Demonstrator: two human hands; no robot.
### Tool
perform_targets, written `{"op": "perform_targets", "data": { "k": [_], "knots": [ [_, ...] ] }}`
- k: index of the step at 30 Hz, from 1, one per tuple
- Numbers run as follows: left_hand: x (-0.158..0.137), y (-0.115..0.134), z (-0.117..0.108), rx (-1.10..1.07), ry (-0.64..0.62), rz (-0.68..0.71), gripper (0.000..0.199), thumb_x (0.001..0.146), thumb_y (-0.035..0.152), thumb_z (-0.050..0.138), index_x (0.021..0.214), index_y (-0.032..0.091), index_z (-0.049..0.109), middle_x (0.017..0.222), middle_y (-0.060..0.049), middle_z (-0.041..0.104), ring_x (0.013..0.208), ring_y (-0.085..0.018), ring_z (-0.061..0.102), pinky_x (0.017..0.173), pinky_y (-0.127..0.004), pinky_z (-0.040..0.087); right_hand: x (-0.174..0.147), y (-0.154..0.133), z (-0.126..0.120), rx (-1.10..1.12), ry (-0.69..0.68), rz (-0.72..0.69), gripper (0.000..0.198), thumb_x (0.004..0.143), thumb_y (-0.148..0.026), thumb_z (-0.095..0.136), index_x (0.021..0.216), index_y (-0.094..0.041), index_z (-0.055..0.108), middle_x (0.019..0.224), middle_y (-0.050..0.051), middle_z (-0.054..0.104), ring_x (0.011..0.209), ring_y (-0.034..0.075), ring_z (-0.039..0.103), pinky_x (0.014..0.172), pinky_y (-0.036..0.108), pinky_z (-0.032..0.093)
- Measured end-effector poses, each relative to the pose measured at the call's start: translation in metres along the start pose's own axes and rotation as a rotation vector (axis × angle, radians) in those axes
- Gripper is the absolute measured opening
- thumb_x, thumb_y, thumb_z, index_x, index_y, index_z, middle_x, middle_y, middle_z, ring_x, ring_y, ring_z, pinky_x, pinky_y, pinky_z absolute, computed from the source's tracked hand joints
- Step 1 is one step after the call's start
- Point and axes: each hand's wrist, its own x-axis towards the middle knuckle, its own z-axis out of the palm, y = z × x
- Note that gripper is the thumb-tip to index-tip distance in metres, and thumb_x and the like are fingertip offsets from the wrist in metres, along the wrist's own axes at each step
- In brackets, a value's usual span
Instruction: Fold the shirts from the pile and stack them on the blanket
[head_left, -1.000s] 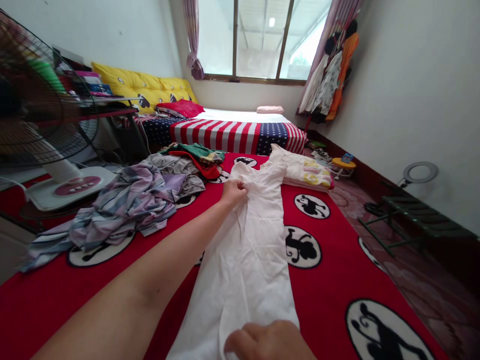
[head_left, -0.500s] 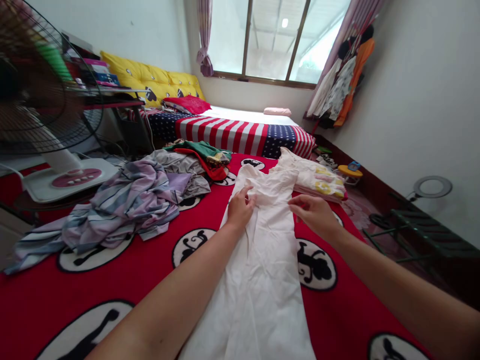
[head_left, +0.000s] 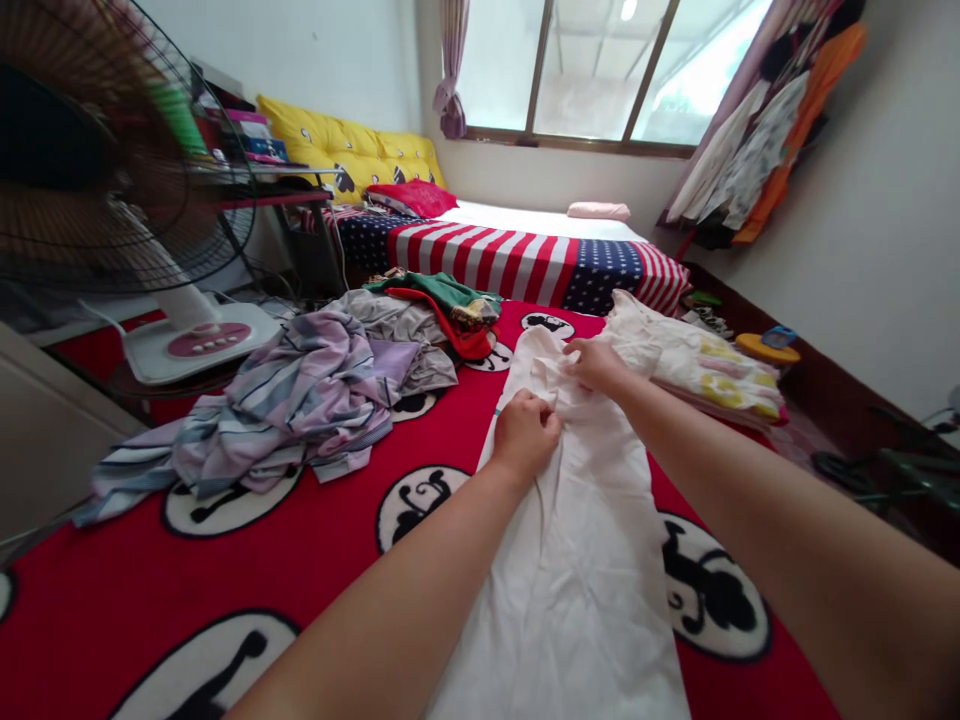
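Observation:
A long white garment [head_left: 577,560] lies stretched out away from me on the red blanket [head_left: 315,560]; I cannot tell whether it is a dress or trousers. Near its far end the cloth is bunched and creased. My left hand [head_left: 526,432] rests on its left part, fingers curled in and closed on the fabric. Slightly farther off, my right hand [head_left: 595,366] pinches the cloth close to the far end. To the right sits a stack of folded clothes [head_left: 690,355], its top piece white with yellow patches.
A heap of crumpled clothes [head_left: 300,370], striped, grey, green and red, lies to the left. Behind it stands an electric fan [head_left: 202,340]. A bed with a flag-patterned cover [head_left: 480,255] is under the window. Clothes [head_left: 765,150] hang on the right wall.
My right hand has moved from beside the garment's right edge onto its far part and taken hold of the cloth. My left hand's fingers have curled closed. The view has turned left.

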Motion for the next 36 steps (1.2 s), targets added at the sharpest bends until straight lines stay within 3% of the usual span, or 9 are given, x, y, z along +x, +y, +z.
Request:
{"op": "perform_targets", "data": {
  "k": [3, 8, 14, 21, 25, 29, 34, 36],
  "knots": [
    [0.001, 0.001, 0.000, 0.024, 0.002, -0.024, 0.012, 0.073, 0.017, 0.057, 0.064, 0.017, 0.066, 0.079, -0.004, 0.062, 0.072, -0.015, 0.060, 0.069, -0.024, 0.048, 0.002, 0.001, 0.004, -0.027, -0.036, 0.035, 0.022, 0.070, -0.013, 0.070, 0.092, -0.015, 0.073, 0.071, 0.007, 0.070, 0.065, 0.020, 0.068, 0.068, 0.027, 0.052],
    [0.000, 0.003, -0.001, 0.057, 0.004, -0.020, 0.011, 0.071, 0.017, 0.056, 0.061, 0.017, 0.061, 0.078, -0.004, 0.061, 0.071, -0.015, 0.060, 0.067, -0.025, 0.048, 0.006, 0.009, 0.007, 0.080, -0.101, 0.112, 0.011, 0.077, -0.013, 0.060, 0.079, -0.012, 0.071, 0.050, 0.004, 0.063, 0.042, 0.016, 0.060, 0.050, 0.025, 0.051],
    [-0.002, 0.004, -0.002, 0.068, -0.007, -0.013, 0.009, 0.069, 0.018, 0.056, 0.060, 0.019, 0.058, 0.080, -0.003, 0.060, 0.069, -0.015, 0.058, 0.064, -0.025, 0.046, 0.018, 0.011, 0.008, 0.256, 0.045, 0.141, 0.016, 0.077, -0.010, 0.053, 0.072, -0.011, 0.068, 0.052, 0.007, 0.064, 0.042, 0.017, 0.060, 0.043, 0.024, 0.051],
    [-0.001, 0.005, 0.000, 0.101, 0.012, -0.027, 0.009, 0.070, 0.018, 0.056, 0.061, 0.019, 0.054, 0.080, -0.004, 0.059, 0.071, -0.016, 0.058, 0.065, -0.026, 0.046, 0.029, 0.009, 0.027, 0.396, 0.257, 0.059, 0.020, 0.087, -0.018, 0.044, 0.095, -0.015, 0.062, 0.072, 0.007, 0.070, 0.058, 0.016, 0.068, 0.051, 0.022, 0.054],
    [0.001, 0.004, 0.001, 0.101, 0.024, -0.045, 0.010, 0.074, 0.016, 0.055, 0.064, 0.019, 0.056, 0.079, -0.005, 0.061, 0.074, -0.017, 0.059, 0.068, -0.027, 0.046, 0.025, 0.012, 0.045, 0.416, 0.251, 0.046, 0.020, 0.085, -0.012, 0.045, 0.101, -0.015, 0.057, 0.077, 0.006, 0.071, 0.060, 0.016, 0.069, 0.053, 0.022, 0.054],
    [0.002, 0.003, 0.003, 0.068, 0.040, -0.060, 0.019, 0.080, 0.026, 0.059, 0.064, 0.018, 0.056, 0.077, -0.005, 0.061, 0.075, -0.018, 0.060, 0.071, -0.028, 0.046, 0.020, 0.010, 0.044, 0.356, 0.201, 0.025, 0.034, 0.077, -0.002, 0.051, 0.109, -0.012, 0.054, 0.080, 0.006, 0.072, 0.065, 0.015, 0.069, 0.059, 0.023, 0.054],
    [0.002, 0.001, 0.004, 0.038, 0.064, -0.053, 0.021, 0.082, 0.025, 0.059, 0.063, 0.018, 0.057, 0.075, -0.005, 0.062, 0.076, -0.018, 0.060, 0.073, -0.028, 0.047, -0.007, -0.001, 0.028, 0.155, 0.232, -0.117, 0.019, 0.076, -0.008, 0.055, 0.090, -0.014, 0.066, 0.096, 0.010, 0.069, 0.091, 0.023, 0.066, 0.085, 0.035, 0.050],
    [0.002, 0.000, 0.003, 0.045, 0.060, -0.048, 0.019, 0.082, 0.023, 0.058, 0.063, 0.018, 0.058, 0.076, -0.005, 0.062, 0.077, -0.018, 0.060, 0.074, -0.028, 0.047, -0.021, -0.003, 0.031, 0.085, 0.229, -0.199, 0.021, 0.080, -0.010, 0.050, 0.087, -0.016, 0.069, 0.102, 0.011, 0.067, 0.098, 0.025, 0.063, 0.092, 0.037, 0.046]
  ]
}}
